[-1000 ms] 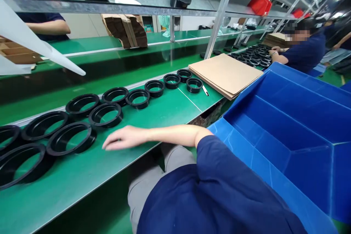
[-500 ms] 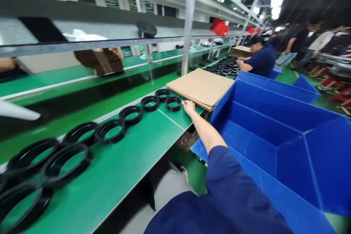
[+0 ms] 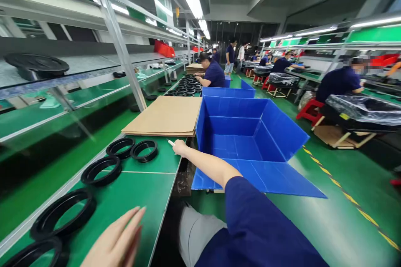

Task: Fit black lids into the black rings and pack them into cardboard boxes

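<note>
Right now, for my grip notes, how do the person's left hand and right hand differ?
The right hand holds a slim white object; the left hand holds nothing visible. The right hand is curled, close to the cardboard sheets; the left hand has extended fingers and is nearer the camera. Both are bare.

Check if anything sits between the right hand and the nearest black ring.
Nothing separate is visible: just green tabletop lies between the right hand and that black ring. The white pen-like tool in the hand's grip pokes out on the ring's side. The cardboard stack lies beyond both, not between them.
</note>
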Demonstrator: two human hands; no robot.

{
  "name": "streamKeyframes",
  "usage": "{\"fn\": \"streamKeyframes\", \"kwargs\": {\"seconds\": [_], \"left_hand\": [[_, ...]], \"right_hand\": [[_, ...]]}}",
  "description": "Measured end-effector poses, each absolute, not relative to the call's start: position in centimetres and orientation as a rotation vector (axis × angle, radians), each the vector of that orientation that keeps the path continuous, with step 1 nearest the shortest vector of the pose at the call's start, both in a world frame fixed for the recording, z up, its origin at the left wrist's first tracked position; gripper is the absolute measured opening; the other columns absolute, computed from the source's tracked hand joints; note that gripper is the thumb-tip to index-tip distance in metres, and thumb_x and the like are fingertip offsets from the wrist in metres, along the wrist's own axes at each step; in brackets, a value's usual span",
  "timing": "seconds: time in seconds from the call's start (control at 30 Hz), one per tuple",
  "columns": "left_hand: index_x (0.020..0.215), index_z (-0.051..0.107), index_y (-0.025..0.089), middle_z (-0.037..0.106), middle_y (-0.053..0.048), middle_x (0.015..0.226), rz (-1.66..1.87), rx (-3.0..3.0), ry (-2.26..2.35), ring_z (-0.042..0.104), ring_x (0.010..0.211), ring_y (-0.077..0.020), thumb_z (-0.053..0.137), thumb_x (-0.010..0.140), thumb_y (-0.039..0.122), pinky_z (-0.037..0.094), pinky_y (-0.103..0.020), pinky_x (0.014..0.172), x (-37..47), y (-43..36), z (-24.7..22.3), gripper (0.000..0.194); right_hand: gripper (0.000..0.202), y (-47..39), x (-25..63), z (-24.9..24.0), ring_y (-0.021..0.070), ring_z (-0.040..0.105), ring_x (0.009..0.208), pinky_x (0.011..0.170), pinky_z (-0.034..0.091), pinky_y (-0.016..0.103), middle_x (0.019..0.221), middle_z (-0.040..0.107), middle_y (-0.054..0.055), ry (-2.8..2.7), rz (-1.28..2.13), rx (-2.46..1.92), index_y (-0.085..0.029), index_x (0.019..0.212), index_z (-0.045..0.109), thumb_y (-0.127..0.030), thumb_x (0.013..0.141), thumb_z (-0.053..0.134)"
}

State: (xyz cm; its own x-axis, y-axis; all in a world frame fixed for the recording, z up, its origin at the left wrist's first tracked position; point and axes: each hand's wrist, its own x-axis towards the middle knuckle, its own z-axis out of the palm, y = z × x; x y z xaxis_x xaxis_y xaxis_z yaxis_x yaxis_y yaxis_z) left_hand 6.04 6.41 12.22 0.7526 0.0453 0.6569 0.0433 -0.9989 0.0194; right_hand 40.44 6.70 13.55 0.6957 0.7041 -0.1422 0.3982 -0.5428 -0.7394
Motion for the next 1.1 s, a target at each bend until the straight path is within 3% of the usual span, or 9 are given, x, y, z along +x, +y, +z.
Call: {"fn": "streamKeyframes", "kwargs": {"seconds": [0.1,0.23,0.4,0.47,0.6,0.7,0.8,0.93,1.1], "left_hand": [[0.120,0.071,0.025,0.078,-0.006,0.110,0.995,2.944,-0.101,0.076,0.094,-0.0227,0.047,0.103,0.029,0.063,-0.033,0.083,9.8,7.4,10.0,0.030],[0.110,0.073,0.021,0.077,-0.008,0.109,0.627,2.818,-0.014,0.074,0.099,-0.0237,0.046,0.101,0.029,0.062,-0.035,0.088,15.5,8.0,9.2,0.030],[0.109,0.072,0.016,0.076,-0.013,0.114,0.533,2.471,0.196,0.072,0.107,-0.0280,0.052,0.091,0.032,0.057,-0.042,0.100,21.9,8.8,11.1,0.032],[0.106,0.072,0.015,0.077,-0.013,0.109,0.503,2.359,0.186,0.072,0.100,-0.0274,0.052,0.088,0.036,0.058,-0.042,0.096,23.2,8.3,11.9,0.034],[0.103,0.073,0.017,0.078,-0.011,0.104,0.457,2.301,0.109,0.073,0.095,-0.0268,0.053,0.085,0.047,0.059,-0.041,0.093,23.3,7.0,13.0,0.040],[0.100,0.073,0.018,0.079,-0.010,0.103,0.401,2.324,0.103,0.073,0.094,-0.0267,0.055,0.085,0.050,0.058,-0.040,0.094,23.2,6.0,13.5,0.040],[0.098,0.073,0.020,0.079,-0.008,0.101,0.329,2.332,0.086,0.073,0.093,-0.0266,0.057,0.085,0.052,0.059,-0.040,0.092,25.3,4.3,13.9,0.039],[0.098,0.074,0.019,0.079,-0.009,0.102,0.199,2.325,-0.030,0.073,0.095,-0.0272,0.058,0.086,0.049,0.058,-0.041,0.094,33.3,-0.5,14.1,0.036],[0.106,0.076,0.017,0.079,-0.010,0.109,-0.099,2.356,-0.298,0.073,0.102,-0.0262,0.054,0.086,0.031,0.056,-0.039,0.099,47.1,-12.8,12.3,0.033]], "right_hand": [[0.019,1.7,39.1,13.7,0.0126,0.062,0.064,0.059,0.055,0.022,0.080,0.064,0.002,-0.771,0.588,-2.081,-0.014,0.103,0.065,-0.004,0.091,0.053],[0.018,-9.0,37.5,14.1,0.0119,0.063,0.067,0.060,0.055,0.021,0.077,0.063,-0.001,-0.700,0.556,-1.810,-0.017,0.112,0.058,-0.015,0.095,0.055],[0.047,-23.7,36.6,16.2,0.0121,0.065,0.065,0.055,0.053,0.022,0.096,0.073,0.004,-0.449,0.259,-1.488,-0.020,0.116,0.055,-0.041,0.082,0.079],[0.049,-27.8,36.5,16.8,0.0108,0.064,0.063,0.052,0.051,0.020,0.093,0.073,0.003,-0.333,0.099,-1.435,-0.020,0.116,0.056,-0.038,0.078,0.081],[0.031,-32.6,38.2,17.1,0.0084,0.059,0.057,0.050,0.049,0.017,0.077,0.069,-0.001,-0.046,-0.065,-1.305,-0.017,0.108,0.062,-0.017,0.079,0.072],[0.022,-34.8,41.4,17.6,0.0088,0.057,0.053,0.049,0.048,0.018,0.072,0.066,-0.001,0.158,-0.116,-1.180,-0.017,0.100,0.058,-0.007,0.081,0.061],[0.021,-37.5,45.6,18.2,0.0072,0.055,0.050,0.045,0.040,0.015,0.072,0.065,-0.001,0.275,-0.201,-1.095,-0.018,0.095,0.052,-0.001,0.083,0.054],[0.025,-42.2,52.2,17.6,0.0043,0.048,0.045,0.040,0.029,0.013,0.070,0.062,-0.003,0.344,-0.335,-1.039,-0.020,0.092,0.047,0.004,0.084,0.048],[0.028,-47.8,59.8,13.0,0.0082,0.056,0.050,0.039,0.040,0.014,0.073,0.068,0.001,0.469,-0.287,-0.962,-0.019,0.088,0.050,0.004,0.074,0.056]]}}
